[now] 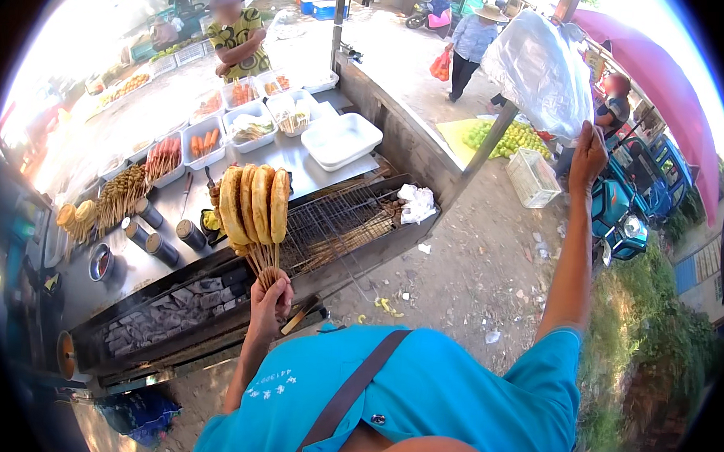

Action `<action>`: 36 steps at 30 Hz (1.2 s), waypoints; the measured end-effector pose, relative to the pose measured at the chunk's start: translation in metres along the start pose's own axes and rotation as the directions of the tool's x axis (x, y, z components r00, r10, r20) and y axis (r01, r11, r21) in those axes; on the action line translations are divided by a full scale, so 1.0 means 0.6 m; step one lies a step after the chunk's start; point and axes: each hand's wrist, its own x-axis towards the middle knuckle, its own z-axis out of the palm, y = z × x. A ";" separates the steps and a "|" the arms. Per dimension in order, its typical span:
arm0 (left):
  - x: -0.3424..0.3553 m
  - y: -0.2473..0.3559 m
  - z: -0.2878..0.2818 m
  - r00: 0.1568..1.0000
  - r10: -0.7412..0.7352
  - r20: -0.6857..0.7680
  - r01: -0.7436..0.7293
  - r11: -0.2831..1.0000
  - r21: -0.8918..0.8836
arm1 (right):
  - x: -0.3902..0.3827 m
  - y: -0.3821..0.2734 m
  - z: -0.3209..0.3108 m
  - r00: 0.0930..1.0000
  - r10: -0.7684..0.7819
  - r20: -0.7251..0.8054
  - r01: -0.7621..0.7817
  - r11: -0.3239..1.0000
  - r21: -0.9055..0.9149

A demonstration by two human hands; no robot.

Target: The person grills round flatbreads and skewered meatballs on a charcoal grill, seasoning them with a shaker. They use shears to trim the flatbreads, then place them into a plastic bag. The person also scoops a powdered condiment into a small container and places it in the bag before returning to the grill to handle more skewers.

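Observation:
My left hand (271, 301) grips a bunch of wooden skewers bearing several long, golden-yellow food pieces (259, 205), held upright over the grill (329, 229). Some darker skewered food behind them is partly hidden. My right hand (589, 155) is raised to the right, fingers closed on a clear plastic bag (538, 72) by a wooden post. Below the skewers, the trough (156, 322) holds grey charcoal, and the grill's grate has a crumpled white cloth or paper at its right end.
A steel counter carries plastic boxes (204, 142) of skewered food, stacked white trays (341, 140), shakers (163, 250) and a bowl (102, 261). A person (237, 43) stands across it; another (470, 53) walks beyond. Green fruit (503, 139), a crate (534, 177) and a scooter (621, 221) are at right.

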 end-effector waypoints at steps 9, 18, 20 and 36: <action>0.046 0.046 0.090 0.970 0.238 0.044 -0.242 0.966 0.092 | -0.214 -0.289 -0.020 0.791 -0.221 0.571 -0.038 0.913 0.406; 0.028 -0.032 0.104 0.956 0.292 -0.037 -0.264 0.908 0.324 | -0.372 -0.504 -0.013 0.639 -0.428 0.639 -0.550 0.327 0.769; 0.006 -0.031 0.102 0.961 0.260 -0.094 -0.211 0.908 0.361 | -0.391 -0.513 -0.012 0.599 -0.447 0.664 -0.639 0.233 0.733; -0.067 0.012 0.077 0.982 0.116 -0.150 -0.078 0.967 0.243 | -0.562 -0.633 0.145 0.198 -0.818 0.539 -0.773 -0.469 -0.427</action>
